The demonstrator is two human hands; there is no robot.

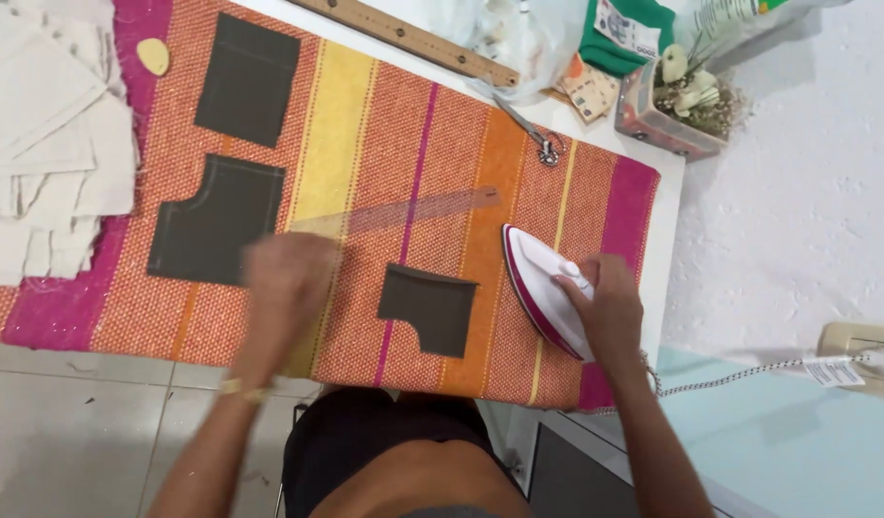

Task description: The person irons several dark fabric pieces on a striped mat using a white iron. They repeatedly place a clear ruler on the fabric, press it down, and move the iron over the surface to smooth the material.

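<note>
Nearest the lens, two bare forearms reaching up over a striped cloth (384, 115) of orange, yellow and magenta spread across a white table (667, 225). Right hand (610, 302) wrapped around the handle of a white and magenta iron (538, 278), fingers closed on it, iron resting on the cloth's right part, tip pointing away, just right of a small dark fabric piece (428, 307) with a curved notch. Left hand (289, 273) blurred over the cloth, at the near end of a clear ruler (404, 211); impossible to tell whether holding it or how far open. Ruler slanting up to the right, lying between the hands. Two more dark cut pieces to the left: notched one (212, 221) just beside the left hand, squarish one (248, 79) farther up. Pale fabric pieces (44, 144) piled at the left edge, small tan oval (154, 56) beside them. Wooden ruler (413, 40) along the far edge, scissors (533, 134) near it, clear box (672, 120) with small cream-coloured objects beyond. Cord (739, 376) running right toward a wall socket (859, 350).
</note>
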